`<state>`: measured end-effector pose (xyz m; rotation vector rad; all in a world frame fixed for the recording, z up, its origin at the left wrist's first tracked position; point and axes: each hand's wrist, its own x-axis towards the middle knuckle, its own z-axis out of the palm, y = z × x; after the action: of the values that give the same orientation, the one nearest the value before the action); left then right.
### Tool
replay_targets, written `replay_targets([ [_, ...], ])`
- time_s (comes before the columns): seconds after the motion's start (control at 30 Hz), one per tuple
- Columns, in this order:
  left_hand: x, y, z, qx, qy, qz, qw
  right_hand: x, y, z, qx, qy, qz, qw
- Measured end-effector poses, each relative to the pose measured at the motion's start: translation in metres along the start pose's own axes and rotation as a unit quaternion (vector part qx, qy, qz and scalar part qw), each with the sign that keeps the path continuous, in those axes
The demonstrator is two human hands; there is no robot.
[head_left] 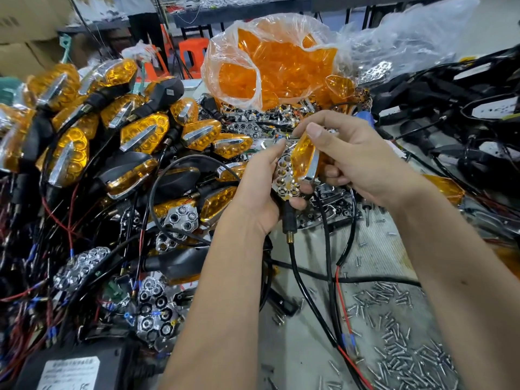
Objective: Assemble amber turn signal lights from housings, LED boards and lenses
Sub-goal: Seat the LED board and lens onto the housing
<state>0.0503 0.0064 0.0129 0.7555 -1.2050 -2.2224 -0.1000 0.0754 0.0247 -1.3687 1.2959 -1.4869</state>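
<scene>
My left hand [260,190] grips a turn signal housing fitted with a chrome honeycomb reflector [284,175]; its black stem [289,220] and cable hang below. My right hand [346,156] pinches an amber lens [305,157] with a chrome strip, tilted on edge against the reflector's right side. The housing body is mostly hidden by my left palm.
A clear bag of amber lenses [270,66] stands behind my hands. Finished amber lights [140,130] pile up at the left among wires. Loose chrome reflectors [154,311] lie at the lower left, several screws [408,347] at the lower right, black housings and cables [464,108] at the right.
</scene>
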Motion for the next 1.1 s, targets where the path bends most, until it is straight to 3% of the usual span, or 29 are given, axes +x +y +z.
replay_targets([
  [0.23, 0.0002, -0.0014, -0.0045, 0.008, 0.01, -0.012, 1.0, 0.0014, 0.0058, -0.0019, -0.019, -0.041, 0.012, 0.999],
  [0.47, -0.0007, -0.0011, -0.0057, 0.012, -0.027, -0.027, 0.999, -0.0025, 0.0016, -0.0034, 0.031, -0.076, 0.031, 0.996],
  [0.7, 0.0008, -0.0037, -0.0052, 0.04, -0.018, -0.03, 0.999, -0.0025, 0.002, -0.0022, 0.029, -0.055, 0.068, 0.996],
  [0.87, 0.0015, -0.0032, -0.0048, 0.046, -0.018, -0.038, 0.998, -0.0014, 0.0003, -0.0008, -0.054, -0.052, 0.027, 0.997],
  [1.1, 0.0001, -0.0037, -0.0044, 0.063, -0.012, -0.049, 0.997, 0.0004, 0.0027, -0.0028, 0.012, -0.032, 0.079, 0.996],
])
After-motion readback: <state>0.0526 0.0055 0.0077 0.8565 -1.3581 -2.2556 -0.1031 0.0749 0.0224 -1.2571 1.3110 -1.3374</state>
